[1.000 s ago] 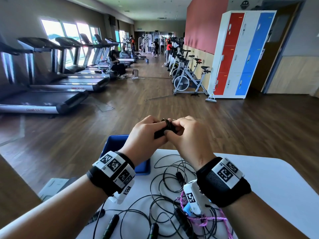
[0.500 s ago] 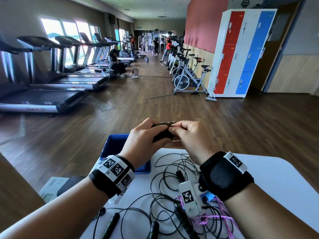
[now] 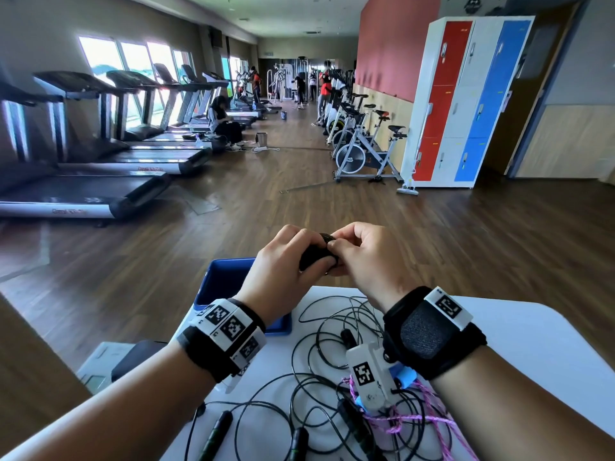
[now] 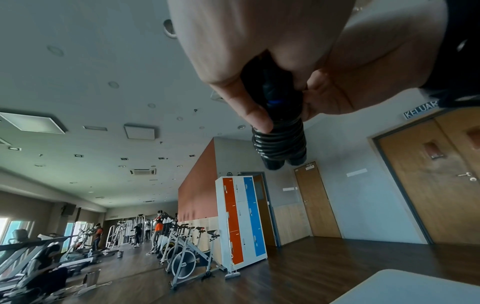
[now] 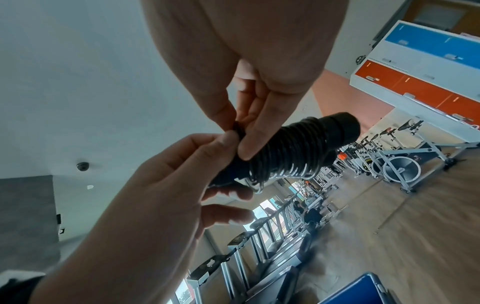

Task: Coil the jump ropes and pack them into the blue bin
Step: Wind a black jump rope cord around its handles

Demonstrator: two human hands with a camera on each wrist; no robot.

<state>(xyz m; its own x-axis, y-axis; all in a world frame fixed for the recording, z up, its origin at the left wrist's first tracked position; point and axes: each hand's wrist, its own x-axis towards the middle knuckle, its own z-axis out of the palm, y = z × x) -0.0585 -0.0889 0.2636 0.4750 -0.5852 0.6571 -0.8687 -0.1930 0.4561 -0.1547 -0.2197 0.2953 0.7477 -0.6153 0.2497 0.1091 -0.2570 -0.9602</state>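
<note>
A black jump rope [image 3: 315, 251] is wound in tight turns round its two handles, raised above the table's far edge. My left hand [image 3: 293, 261] grips the handle end of this bundle [image 4: 279, 142]. At the bundle's near end, my right hand [image 3: 346, 252] pinches the cord between thumb and fingers [image 5: 249, 142]. The blue bin [image 3: 226, 281] stands on the table's far left corner, just below and left of my hands; what is inside is hidden from me. Loose black ropes [image 3: 332, 347] lie tangled on the table under my wrists.
The white table [image 3: 539, 344] also carries a pink cord [image 3: 419, 419] near my right forearm and black handles [image 3: 216, 434] at the front. Beyond it are wooden floor, treadmills [image 3: 83, 194] at left, exercise bikes [image 3: 362, 154] and lockers [image 3: 466, 101] at right, and people far back.
Both hands stay together on the wound rope. My right wrist has rolled, and its fingers have shifted on the cord at the bundle's end.
</note>
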